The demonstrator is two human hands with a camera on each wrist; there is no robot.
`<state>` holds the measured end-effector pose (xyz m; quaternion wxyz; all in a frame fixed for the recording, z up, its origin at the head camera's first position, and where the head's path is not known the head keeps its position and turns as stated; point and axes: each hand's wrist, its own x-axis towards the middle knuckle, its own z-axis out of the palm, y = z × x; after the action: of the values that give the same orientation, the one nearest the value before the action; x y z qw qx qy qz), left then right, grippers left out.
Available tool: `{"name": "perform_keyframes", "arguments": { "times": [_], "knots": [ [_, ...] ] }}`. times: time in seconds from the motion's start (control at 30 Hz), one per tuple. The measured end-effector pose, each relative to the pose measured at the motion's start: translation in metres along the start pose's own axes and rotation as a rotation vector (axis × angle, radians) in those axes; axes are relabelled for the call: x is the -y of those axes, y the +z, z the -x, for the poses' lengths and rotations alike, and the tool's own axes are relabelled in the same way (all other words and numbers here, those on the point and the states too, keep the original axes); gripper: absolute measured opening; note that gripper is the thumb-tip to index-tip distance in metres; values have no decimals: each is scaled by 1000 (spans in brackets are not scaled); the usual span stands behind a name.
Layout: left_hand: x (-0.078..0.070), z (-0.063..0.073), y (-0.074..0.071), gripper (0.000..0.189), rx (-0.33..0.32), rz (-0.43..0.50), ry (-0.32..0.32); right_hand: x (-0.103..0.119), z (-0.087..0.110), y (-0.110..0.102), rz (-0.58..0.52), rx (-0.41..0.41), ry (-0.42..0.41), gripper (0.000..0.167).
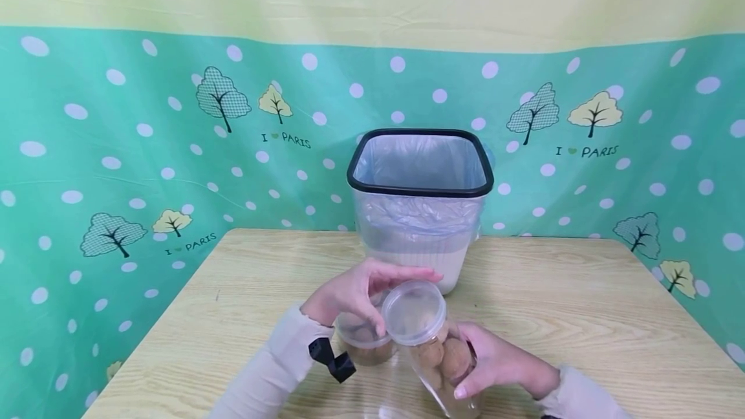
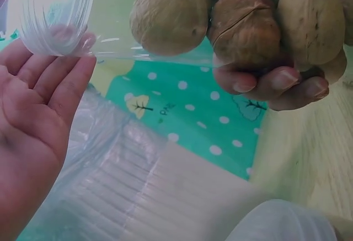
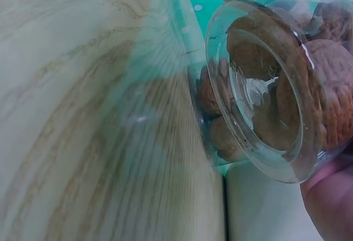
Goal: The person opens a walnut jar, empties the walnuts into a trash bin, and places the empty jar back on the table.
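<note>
A clear plastic jar [image 1: 442, 367] of walnuts [image 2: 171, 17] is tilted toward the left above the table. My right hand [image 1: 497, 361] grips its side, fingers wrapped around the body. A translucent lid [image 1: 414, 312] covers its upper end. My left hand [image 1: 363, 293] is at that lid, thumb by the near left edge and straight fingers along the far side; how firmly it touches is unclear. Behind my left wrist a second lidded jar [image 1: 367, 348] of walnuts stands on the table. In the right wrist view the held jar's clear base [image 3: 265, 97] faces the camera.
A white bin [image 1: 419, 264] with a black rim and a bluish plastic liner [image 1: 419, 212] stands just beyond my hands. The wood-grain table [image 1: 553, 290] stretches to both sides. A green and yellow patterned cloth [image 1: 116, 134] hangs behind it.
</note>
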<state>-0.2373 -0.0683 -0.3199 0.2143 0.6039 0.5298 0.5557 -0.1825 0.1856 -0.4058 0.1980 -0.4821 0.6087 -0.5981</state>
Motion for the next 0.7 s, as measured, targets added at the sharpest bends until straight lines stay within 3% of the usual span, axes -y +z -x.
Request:
{"name": "perform_keyframes", "arguments": {
  "times": [0.13, 0.43, 0.7],
  "knots": [
    [1, 0, 1, 98, -35, -39, 0, 1, 2, 0, 38, -46, 30, 67],
    [3, 4, 4, 92, -204, -152, -58, 7, 5, -3, 283, -251, 101, 70],
    [1, 3, 16, 81, -401, -204, -207, 8, 8, -3, 457, -389, 158, 71]
  ]
}}
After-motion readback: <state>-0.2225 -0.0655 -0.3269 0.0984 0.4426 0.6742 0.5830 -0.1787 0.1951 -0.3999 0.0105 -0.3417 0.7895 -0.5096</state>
